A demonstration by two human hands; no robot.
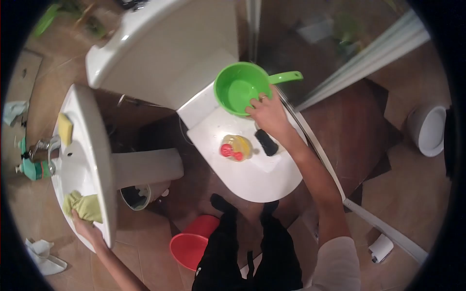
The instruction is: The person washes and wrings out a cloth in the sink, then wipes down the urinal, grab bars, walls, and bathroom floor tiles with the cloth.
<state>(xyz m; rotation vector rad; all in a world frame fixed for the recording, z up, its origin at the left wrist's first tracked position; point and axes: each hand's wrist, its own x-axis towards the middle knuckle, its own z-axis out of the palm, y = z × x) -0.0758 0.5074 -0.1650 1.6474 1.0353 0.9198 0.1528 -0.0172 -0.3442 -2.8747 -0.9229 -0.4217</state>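
Observation:
My right hand [267,110] is closed on the near rim of a green scoop [240,87] with a handle pointing right. The scoop is at the back of the white closed toilet lid [257,179]. On the lid below it lie a clear bag or container with red and yellow things [235,148] and a dark brush-like object [266,142], close to my right forearm. At the left, my left hand [84,227] holds a yellow-green cloth [85,206] at the near end of the white sink [85,169].
A yellow sponge [65,129] lies on the sink's edge by the faucet [52,150] and green bottle [31,167]. A red basin [194,242] stands on the floor beside my legs. Shower glass and its frame [359,63] rise at the right.

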